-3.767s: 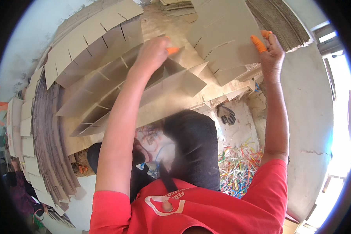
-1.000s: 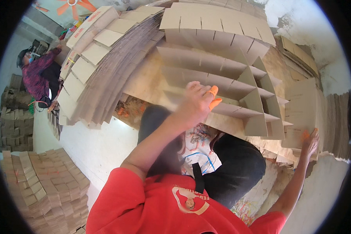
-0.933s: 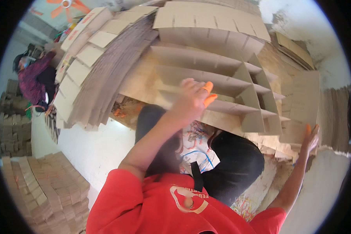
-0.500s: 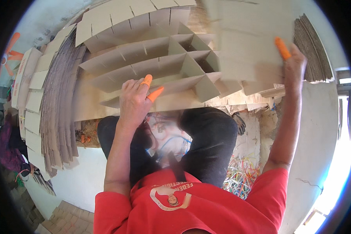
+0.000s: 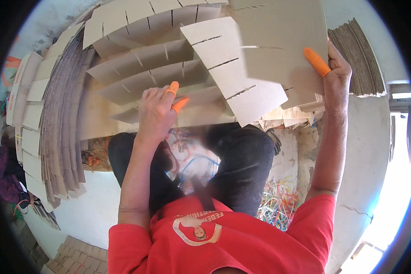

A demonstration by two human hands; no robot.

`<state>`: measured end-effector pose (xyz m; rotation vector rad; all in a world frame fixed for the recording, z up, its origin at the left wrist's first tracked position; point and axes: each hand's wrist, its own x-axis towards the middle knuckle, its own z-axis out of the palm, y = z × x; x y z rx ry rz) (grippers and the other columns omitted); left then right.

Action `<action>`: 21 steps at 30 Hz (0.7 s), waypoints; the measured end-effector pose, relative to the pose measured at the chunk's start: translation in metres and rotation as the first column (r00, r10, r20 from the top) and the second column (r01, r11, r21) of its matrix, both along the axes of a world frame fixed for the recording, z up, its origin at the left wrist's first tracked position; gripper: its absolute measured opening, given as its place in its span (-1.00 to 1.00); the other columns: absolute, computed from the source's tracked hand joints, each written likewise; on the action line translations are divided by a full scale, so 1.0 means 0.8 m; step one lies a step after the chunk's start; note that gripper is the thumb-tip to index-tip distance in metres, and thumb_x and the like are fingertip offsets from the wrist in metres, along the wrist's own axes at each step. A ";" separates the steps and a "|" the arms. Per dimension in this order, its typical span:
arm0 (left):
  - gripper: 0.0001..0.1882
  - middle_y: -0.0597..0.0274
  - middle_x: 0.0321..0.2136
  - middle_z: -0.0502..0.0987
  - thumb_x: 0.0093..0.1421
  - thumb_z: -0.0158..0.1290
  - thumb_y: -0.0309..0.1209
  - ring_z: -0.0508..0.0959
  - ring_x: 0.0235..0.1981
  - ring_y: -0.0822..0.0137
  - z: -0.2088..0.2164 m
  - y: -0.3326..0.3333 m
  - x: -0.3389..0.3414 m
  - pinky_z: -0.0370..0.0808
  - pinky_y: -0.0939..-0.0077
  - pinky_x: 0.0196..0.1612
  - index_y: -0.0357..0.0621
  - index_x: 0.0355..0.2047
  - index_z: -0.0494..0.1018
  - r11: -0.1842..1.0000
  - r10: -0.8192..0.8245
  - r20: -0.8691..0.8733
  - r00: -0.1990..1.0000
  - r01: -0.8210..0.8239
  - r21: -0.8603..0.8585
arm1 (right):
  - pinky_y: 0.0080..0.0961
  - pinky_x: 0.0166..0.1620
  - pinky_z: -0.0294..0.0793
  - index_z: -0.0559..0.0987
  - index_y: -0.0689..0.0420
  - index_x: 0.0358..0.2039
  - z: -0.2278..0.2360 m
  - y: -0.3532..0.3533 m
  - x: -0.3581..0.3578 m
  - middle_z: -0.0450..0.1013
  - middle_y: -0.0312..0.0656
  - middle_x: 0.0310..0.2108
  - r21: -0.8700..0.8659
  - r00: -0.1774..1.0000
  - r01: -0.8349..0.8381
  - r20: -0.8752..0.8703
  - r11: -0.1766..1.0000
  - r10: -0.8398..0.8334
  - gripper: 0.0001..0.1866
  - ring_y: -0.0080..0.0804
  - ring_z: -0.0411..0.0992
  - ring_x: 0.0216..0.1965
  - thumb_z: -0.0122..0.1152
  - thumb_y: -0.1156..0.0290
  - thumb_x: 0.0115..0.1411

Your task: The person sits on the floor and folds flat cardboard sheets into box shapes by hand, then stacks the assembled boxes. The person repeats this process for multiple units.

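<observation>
Brown cardboard strips [image 5: 146, 59] with slots stand in rows on the board before me. My left hand [image 5: 157, 109], with orange covers on the thumb and a finger, is closed at the nearest strip [image 5: 203, 98], thumb and finger seeming to straddle its upper edge. At the right, my right hand [image 5: 337, 73] grips a batch of slotted cardboard sheets [image 5: 283, 32] by the side edge. Its orange-covered thumb presses their face; the other fingers are mostly hidden behind. A light slotted cardboard piece [image 5: 233, 68] slants beside the batch, over the right end of the rows.
Stacked cardboard [image 5: 61, 109] rises at the left, and another stack [image 5: 358, 57] leans at the far right. My knees are under the board [image 5: 93, 118]. Coloured strapping scraps [image 5: 278, 205] lie below right, cardboard bundles [image 5: 77, 255] at lower left.
My right hand has shifted slightly left with the sheets. The light slotted piece now slants over the rows, hiding the crosspieces seen before. My left hand stays at the nearest strip.
</observation>
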<state>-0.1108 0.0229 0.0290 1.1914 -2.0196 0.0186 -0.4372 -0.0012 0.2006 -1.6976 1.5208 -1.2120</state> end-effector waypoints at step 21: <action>-0.82 0.16 -0.56 0.50 -0.06 0.22 -0.50 0.47 -0.49 0.12 -0.007 -0.018 -0.006 0.39 0.27 -0.41 -0.15 -0.37 0.60 0.992 -0.067 -0.075 0.995 0.074 0.100 | -0.69 -0.15 0.42 0.42 0.20 0.15 -0.025 -0.041 0.102 0.52 -0.25 -0.32 0.125 0.804 -0.397 -0.430 0.909 0.410 -0.41 -0.72 0.35 -0.27 0.27 0.65 0.05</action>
